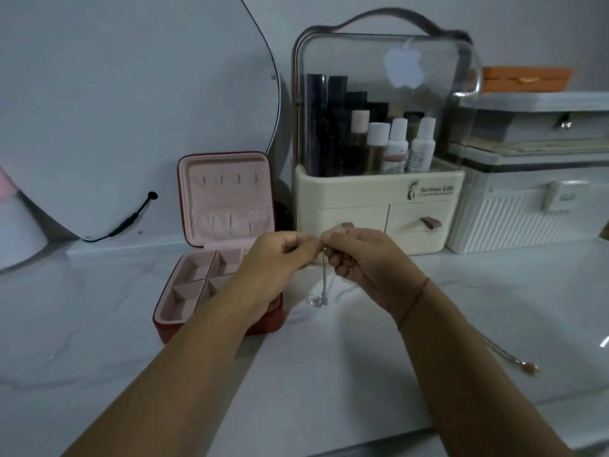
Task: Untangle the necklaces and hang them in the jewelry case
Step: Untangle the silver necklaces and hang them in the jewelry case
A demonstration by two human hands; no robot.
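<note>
My left hand (pixel 280 255) and my right hand (pixel 365 258) meet above the counter, and both pinch the top of a thin silver necklace (pixel 324 282). Its chain hangs straight down between them, and its pendant end (pixel 318 301) touches the marble. The red jewelry case (pixel 227 206) stands open to the left, its pink lid upright with a row of small hooks (pixel 229 179) and a gathered pocket. My left forearm covers part of the case's tray compartments. A second necklace with a rose-coloured pendant (pixel 529 366) lies on the counter to the right of my right forearm.
A cream cosmetics organiser (pixel 379 206) with a clear cover and bottles stands right behind my hands. White storage boxes (pixel 527 206) sit at the right. A rounded mirror (pixel 131 110) with a black cable leans on the wall at the left. The counter is white marble (pixel 329 374).
</note>
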